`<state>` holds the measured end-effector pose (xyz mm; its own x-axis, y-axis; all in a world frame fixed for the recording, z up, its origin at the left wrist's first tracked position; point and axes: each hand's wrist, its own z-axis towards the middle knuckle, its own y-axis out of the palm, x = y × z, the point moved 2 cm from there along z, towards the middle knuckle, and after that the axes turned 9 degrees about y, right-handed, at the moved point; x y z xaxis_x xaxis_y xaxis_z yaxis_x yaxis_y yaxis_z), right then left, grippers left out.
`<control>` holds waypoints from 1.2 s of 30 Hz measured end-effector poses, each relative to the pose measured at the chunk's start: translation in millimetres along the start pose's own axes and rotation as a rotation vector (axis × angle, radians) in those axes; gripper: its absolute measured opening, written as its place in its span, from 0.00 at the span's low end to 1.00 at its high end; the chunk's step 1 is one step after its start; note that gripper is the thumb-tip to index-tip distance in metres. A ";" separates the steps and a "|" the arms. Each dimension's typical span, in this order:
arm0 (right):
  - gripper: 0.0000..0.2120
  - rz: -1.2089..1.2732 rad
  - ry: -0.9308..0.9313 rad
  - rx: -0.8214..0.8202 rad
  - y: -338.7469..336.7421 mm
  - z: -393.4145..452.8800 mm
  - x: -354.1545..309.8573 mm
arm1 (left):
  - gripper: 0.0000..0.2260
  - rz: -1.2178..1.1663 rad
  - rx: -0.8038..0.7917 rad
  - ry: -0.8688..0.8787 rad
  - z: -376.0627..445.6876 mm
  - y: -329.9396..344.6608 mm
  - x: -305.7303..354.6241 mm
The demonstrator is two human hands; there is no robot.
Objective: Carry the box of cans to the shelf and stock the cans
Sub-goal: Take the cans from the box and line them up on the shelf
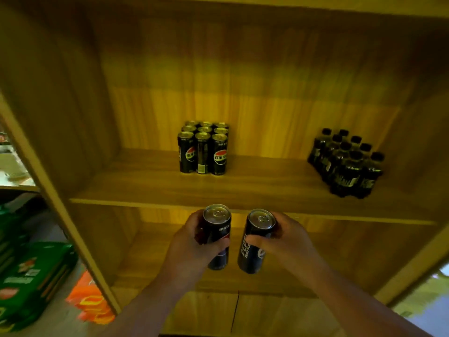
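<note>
Two wooden boards of the shelf (pixel 150 188) span the view; the upper one carries a block of nine cans (pixel 203 148), upright, and bottles (pixel 346 164) well to their right. Below its front edge, the left hand (pixel 192 242) grips one can (pixel 217 235) and the right hand (pixel 289 242) grips another can (pixel 256 242), both near-vertical, tops up, tilted slightly apart.

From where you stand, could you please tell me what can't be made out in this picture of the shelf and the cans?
- Head view: the box the cans came from is out of frame.
- Back rows of the stocked cans are hidden by the front row; only their tops show.
- The label of the can in the left hand is partly covered by fingers.
- Labels on the bottles are too dark and small to read.
- The green packs at the left edge are blurred and cut off.
</note>
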<state>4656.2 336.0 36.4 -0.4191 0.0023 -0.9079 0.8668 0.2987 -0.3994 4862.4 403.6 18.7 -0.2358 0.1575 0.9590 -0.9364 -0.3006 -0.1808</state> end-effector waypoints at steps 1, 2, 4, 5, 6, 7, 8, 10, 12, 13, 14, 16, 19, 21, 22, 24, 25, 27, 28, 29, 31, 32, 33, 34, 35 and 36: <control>0.22 0.000 -0.001 0.011 3.4 -2.7 -13.0 | 0.26 0.000 -0.004 0.003 1.1 -8.8 12.2; 0.23 0.006 0.004 0.027 5.8 -5.4 -24.9 | 0.26 0.003 -0.006 0.006 2.1 -18.5 22.9; 0.24 0.029 0.023 0.061 9.4 -10.1 -47.9 | 0.26 0.006 0.003 0.009 5.0 -38.9 41.0; 0.25 0.028 0.025 0.068 11.1 -12.2 -59.0 | 0.27 0.007 0.008 0.009 6.9 -48.1 50.2; 0.25 0.020 0.021 0.069 12.7 -13.1 -69.7 | 0.28 0.010 0.014 0.008 10.3 -56.7 58.0; 0.24 0.012 0.016 0.065 14.1 -14.3 -80.0 | 0.28 0.022 0.020 0.007 14.5 -64.5 64.5; 0.23 0.008 0.011 0.057 15.7 -14.3 -88.9 | 0.29 0.036 0.024 0.007 19.2 -70.7 69.5; 0.21 0.009 0.010 0.035 19.2 -10.6 -103.1 | 0.31 0.063 0.025 0.016 30.2 -80.9 77.8; 0.21 0.001 0.002 0.033 22.6 1.7 -110.2 | 0.30 0.065 0.021 0.031 43.8 -86.7 82.5; 0.22 0.000 0.002 0.038 25.2 10.7 -112.4 | 0.29 0.057 0.017 0.039 52.0 -87.5 83.5; 0.22 -0.005 0.000 0.040 27.9 21.5 -112.7 | 0.28 0.052 0.016 0.041 61.6 -87.6 81.6; 0.24 -0.016 -0.009 0.046 33.7 48.8 -108.8 | 0.28 0.050 0.036 0.037 83.6 -86.7 71.9; 0.24 -0.008 -0.029 0.033 42.6 92.2 -98.7 | 0.27 0.055 0.076 0.051 110.0 -80.6 54.2; 0.25 0.013 -0.033 0.000 50.4 121.1 -93.7 | 0.27 0.052 0.112 0.030 126.9 -78.8 40.9; 0.24 0.032 -0.032 -0.012 53.9 134.6 -92.3 | 0.27 0.058 0.125 0.009 137.5 -79.2 34.4; 0.24 0.060 -0.032 -0.049 61.0 156.9 -92.9 | 0.27 0.061 0.162 -0.024 158.6 -81.8 20.4; 0.24 0.069 -0.036 -0.071 64.7 167.3 -94.0 | 0.28 0.064 0.182 -0.031 168.6 -83.4 15.0; 0.25 0.074 -0.043 -0.076 70.8 186.4 -94.7 | 0.28 0.055 0.200 -0.032 185.2 -85.3 4.2; 0.27 0.069 -0.046 -0.065 74.4 194.8 -94.2 | 0.28 0.051 0.202 -0.037 191.7 -86.4 -1.3; 0.28 0.066 -0.046 -0.054 77.6 201.2 -94.9 | 0.28 0.041 0.206 -0.038 197.1 -87.7 -5.8; 0.28 0.060 -0.041 -0.039 82.6 212.1 -95.8 | 0.29 0.009 0.214 -0.046 207.8 -91.3 -18.4; 0.26 0.060 -0.042 -0.036 85.0 216.3 -96.3 | 0.29 -0.003 0.209 -0.054 212.5 -92.4 -23.9; 0.24 0.060 -0.043 -0.033 87.6 219.3 -97.3 | 0.30 -0.012 0.204 -0.058 216.4 -93.0 -27.2; 0.23 0.067 -0.042 -0.025 90.8 222.3 -97.7 | 0.30 -0.011 0.199 -0.057 221.2 -93.9 -30.5; 0.23 0.078 -0.039 -0.007 93.8 225.0 -98.7 | 0.30 -0.010 0.186 -0.048 226.9 -94.6 -32.3; 0.23 0.085 -0.034 0.014 96.9 227.9 -99.4 | 0.29 -0.012 0.170 -0.033 232.6 -95.2 -34.6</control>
<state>4843.4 147.2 58.9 -0.3348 -0.0058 -0.9423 0.9025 0.2856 -0.3225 5020.1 208.0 53.6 -0.2137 0.1315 0.9680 -0.8808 -0.4545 -0.1327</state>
